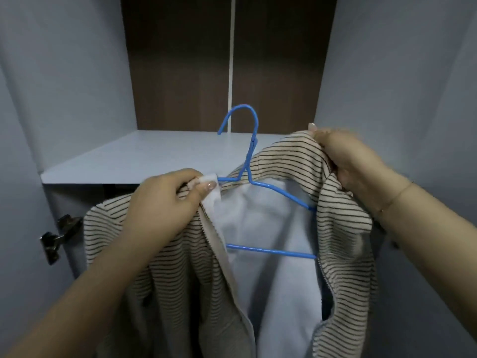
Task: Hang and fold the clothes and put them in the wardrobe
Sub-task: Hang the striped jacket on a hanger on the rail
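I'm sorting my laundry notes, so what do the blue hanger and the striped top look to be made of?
Blue hanger: probably metal wire with a glossy blue coating, judging by its thin rod and shine. Striped top: a soft knit, likely cotton-type, matte beige with thin dark stripes, draping limply; its fibre cannot be told.

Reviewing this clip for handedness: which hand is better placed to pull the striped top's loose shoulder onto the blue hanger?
Probably the right hand: it grips the striped top bunched above the blue hanger. The left hand pinches the other side.
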### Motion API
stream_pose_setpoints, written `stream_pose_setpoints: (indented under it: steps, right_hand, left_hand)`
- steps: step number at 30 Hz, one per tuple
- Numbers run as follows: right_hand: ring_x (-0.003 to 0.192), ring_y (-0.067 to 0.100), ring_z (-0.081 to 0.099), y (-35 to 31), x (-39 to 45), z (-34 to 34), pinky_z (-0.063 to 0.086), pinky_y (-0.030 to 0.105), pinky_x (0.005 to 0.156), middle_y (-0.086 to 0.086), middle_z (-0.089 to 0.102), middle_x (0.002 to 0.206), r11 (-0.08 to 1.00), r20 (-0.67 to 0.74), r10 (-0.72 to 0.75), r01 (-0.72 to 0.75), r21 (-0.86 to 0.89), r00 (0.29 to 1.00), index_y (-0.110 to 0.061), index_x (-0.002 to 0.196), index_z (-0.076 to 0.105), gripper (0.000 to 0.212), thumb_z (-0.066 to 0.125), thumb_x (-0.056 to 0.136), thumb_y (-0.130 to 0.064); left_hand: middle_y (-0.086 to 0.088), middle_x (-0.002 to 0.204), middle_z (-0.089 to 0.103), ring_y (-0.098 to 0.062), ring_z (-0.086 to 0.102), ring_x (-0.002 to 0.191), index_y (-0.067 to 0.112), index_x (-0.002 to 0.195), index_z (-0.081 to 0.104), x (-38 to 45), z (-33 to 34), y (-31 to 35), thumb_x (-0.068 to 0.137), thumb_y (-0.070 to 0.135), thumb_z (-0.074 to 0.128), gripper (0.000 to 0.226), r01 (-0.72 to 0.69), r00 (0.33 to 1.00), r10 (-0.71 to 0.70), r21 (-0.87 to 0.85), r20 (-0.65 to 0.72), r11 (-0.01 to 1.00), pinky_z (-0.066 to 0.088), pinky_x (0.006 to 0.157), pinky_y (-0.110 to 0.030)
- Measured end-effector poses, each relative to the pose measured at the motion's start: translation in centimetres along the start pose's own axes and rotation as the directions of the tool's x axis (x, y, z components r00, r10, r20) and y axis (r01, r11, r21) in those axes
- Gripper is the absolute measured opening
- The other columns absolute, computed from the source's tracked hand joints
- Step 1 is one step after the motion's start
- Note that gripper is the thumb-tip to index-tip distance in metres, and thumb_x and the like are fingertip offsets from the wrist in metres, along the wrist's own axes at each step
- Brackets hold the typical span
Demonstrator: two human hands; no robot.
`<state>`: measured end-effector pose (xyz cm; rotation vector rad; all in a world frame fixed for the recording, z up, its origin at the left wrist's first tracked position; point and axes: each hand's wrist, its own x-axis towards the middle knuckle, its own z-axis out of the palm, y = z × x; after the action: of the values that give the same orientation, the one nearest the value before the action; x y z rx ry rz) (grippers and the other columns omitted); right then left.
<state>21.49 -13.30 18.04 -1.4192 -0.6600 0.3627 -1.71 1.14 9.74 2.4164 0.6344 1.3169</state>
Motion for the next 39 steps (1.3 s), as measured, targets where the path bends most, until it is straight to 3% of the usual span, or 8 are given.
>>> stream_pose_setpoints:
  steps: [10, 15, 18, 21, 24, 33, 36, 39]
  right_hand:
    - [0.069, 0.013, 0.057, -12.0, 6.7, 5.2, 0.053, 0.03, 0.071, 0.001, 0.057, 0.084, 0.94, -0.136, -0.009, 0.054, 0.335, 0.991, -0.008, 0.117, 0.053, 0.017, 0.046, 0.102, -0.01]
    - [0.061, 0.014, 0.056, -14.9, 12.8, 5.0, 0.052, 0.024, 0.046, 0.005, 0.056, 0.078, 0.953, -0.136, -0.022, 0.062, 0.297, 0.99, -0.005, 0.106, 0.052, 0.012, 0.042, 0.101, -0.008]
    - [0.072, 0.016, 0.056, -17.9, 17.3, 4.9, 0.054, 0.027, 0.069, 0.004, 0.055, 0.085, 0.933, -0.212, -0.172, 0.228, 0.279, 0.962, -0.002, 0.12, 0.052, 0.023, 0.041, 0.101, -0.01]
    - [0.081, 0.019, 0.052, -19.4, 21.8, 5.0, 0.038, 0.026, 0.065, -0.002, 0.053, 0.079, 0.857, -0.351, -0.51, 0.5, -0.125, 0.785, -0.009, 0.093, 0.058, 0.026, 0.04, 0.104, -0.025]
    - [0.077, 0.022, 0.05, -15.6, 26.5, 6.0, 0.027, 0.026, 0.064, 0.004, 0.057, 0.076, 0.628, -0.201, -0.759, 0.615, -0.476, 0.619, -0.013, 0.076, 0.053, 0.036, 0.037, 0.104, -0.027]
    - [0.097, 0.034, 0.061, 5.9, 35.7, 9.0, 0.041, 0.035, 0.075, 0.017, 0.066, 0.098, 0.578, 0.249, -0.468, 0.507, -0.639, 0.848, -0.013, 0.086, 0.051, 0.031, 0.033, 0.106, -0.029]
    - [0.098, 0.026, 0.06, 8.0, 35.0, 9.4, 0.042, 0.034, 0.075, 0.005, 0.063, 0.101, 0.31, 0.396, -0.492, 0.581, -0.753, 0.776, -0.018, 0.093, 0.052, 0.03, 0.032, 0.103, -0.039]
    - [0.104, 0.023, 0.055, 8.0, 33.8, 10.0, 0.041, 0.035, 0.083, 0.002, 0.057, 0.11, 0.085, 0.484, -0.529, 0.612, -0.787, 0.697, -0.018, 0.11, 0.053, 0.037, 0.03, 0.101, -0.047]
  left_hand:
    - [0.009, 0.073, 0.069, -0.016, 0.065, 0.083, 0.031, 0.08, 0.072, 14.7, -4.4, 4.3, 0.087, 0.048, 0.064, 0.019, -0.012, 0.998, 0.003, -0.146, -0.067, 0.989, 0.053, 0.08, -0.042]
    - [0.009, 0.077, 0.07, -0.009, 0.064, 0.082, 0.03, 0.084, 0.073, 21.7, -4.2, 5.4, 0.087, 0.05, 0.062, 0.023, -0.03, 0.995, 0.025, -0.055, -0.097, 0.998, 0.052, 0.076, -0.033]
    - [0.01, 0.089, 0.07, -0.011, 0.062, 0.091, 0.027, 0.097, 0.074, 26.8, -3.5, 6.2, 0.089, 0.049, 0.061, 0.027, -0.036, 0.985, 0.035, -0.005, -0.169, 0.999, 0.051, 0.084, -0.035]
    - [0.008, 0.092, 0.07, -0.015, 0.062, 0.095, 0.026, 0.098, 0.074, 31.6, -1.6, 6.1, 0.089, 0.05, 0.06, 0.029, -0.034, 0.973, 0.046, 0.055, -0.227, 0.998, 0.051, 0.089, -0.039]
    - [0.004, 0.094, 0.071, -0.019, 0.063, 0.097, 0.028, 0.092, 0.072, 35.1, 2.4, 3.9, 0.089, 0.052, 0.059, 0.028, 0.017, 0.984, 0.017, 0.193, -0.176, 0.981, 0.048, 0.091, -0.038]
    - [0.002, 0.101, 0.072, -0.017, 0.062, 0.105, 0.03, 0.081, 0.06, 33.2, 17.9, -11.9, 0.093, 0.053, 0.051, 0.028, 0.176, 0.96, -0.248, 0.409, 0.128, 0.896, 0.036, 0.084, -0.028]
    - [-0.001, 0.092, 0.069, -0.022, 0.061, 0.099, 0.026, 0.071, 0.043, 31.7, 19.8, -14.4, 0.096, 0.049, 0.046, 0.034, 0.116, 0.979, -0.178, 0.455, 0.096, 0.883, 0.036, 0.079, -0.031]
    - [0.0, 0.101, 0.062, -0.021, 0.055, 0.105, 0.025, 0.086, 0.052, 31.5, 20.2, -14.6, 0.099, 0.049, 0.039, 0.03, 0.059, 0.991, -0.116, 0.538, 0.073, 0.841, 0.036, 0.083, -0.032]
